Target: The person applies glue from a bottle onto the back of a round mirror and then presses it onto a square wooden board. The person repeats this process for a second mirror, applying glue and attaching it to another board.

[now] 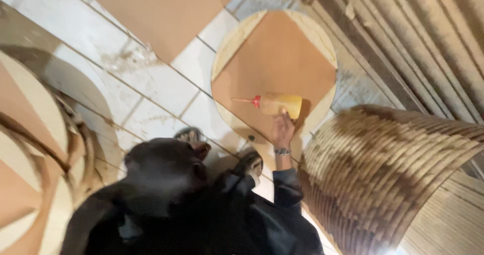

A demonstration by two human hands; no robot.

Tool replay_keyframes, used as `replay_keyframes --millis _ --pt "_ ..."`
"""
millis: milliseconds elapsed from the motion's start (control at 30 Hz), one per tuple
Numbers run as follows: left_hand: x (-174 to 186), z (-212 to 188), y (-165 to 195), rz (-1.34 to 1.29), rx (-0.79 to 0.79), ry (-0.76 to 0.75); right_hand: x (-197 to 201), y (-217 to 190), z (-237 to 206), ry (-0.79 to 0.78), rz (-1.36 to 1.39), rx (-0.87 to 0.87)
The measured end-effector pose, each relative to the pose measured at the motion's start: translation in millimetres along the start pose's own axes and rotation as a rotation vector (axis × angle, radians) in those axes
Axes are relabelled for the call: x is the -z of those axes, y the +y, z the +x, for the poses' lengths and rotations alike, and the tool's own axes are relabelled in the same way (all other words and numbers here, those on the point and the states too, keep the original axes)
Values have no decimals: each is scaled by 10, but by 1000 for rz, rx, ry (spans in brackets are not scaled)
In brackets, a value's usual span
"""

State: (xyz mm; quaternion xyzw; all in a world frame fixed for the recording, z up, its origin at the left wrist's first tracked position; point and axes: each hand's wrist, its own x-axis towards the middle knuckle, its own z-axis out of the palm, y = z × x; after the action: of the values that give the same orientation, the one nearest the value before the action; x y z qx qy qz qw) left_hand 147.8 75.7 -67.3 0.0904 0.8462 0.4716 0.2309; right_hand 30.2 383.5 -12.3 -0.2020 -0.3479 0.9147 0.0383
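Neither of my hands shows in the head view. Below me crouches another person [166, 194] in dark clothes, seen from above. That person's hand [281, 129], with a bracelet at the wrist, holds a yellow squeeze bottle [282, 104] whose red nozzle points left. The bottle hovers over a brown board [272, 58] that lies on a round pale wooden disc [322, 33] on the floor.
A large curved ribbed wooden shell [383, 174] stands at the right, close to the person's arm. More round wooden pieces [30, 114] lie at the left and a brown sheet [156, 13] at the top. The floor is white tile [141, 83]. Corrugated sheeting [428, 38] runs along the upper right.
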Motion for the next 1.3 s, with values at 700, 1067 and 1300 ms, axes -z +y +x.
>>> replay_keyframes --millis 700,1067,1300 --pt "-30 -30 308 7 107 -37 146 410 -819 73 -741 337" --pt "-154 -108 113 17 6 -34 1265 -145 -1565 287 -917 433" --pt "-190 -136 112 -1 -12 -6 1364 -336 -1674 306 -855 549"
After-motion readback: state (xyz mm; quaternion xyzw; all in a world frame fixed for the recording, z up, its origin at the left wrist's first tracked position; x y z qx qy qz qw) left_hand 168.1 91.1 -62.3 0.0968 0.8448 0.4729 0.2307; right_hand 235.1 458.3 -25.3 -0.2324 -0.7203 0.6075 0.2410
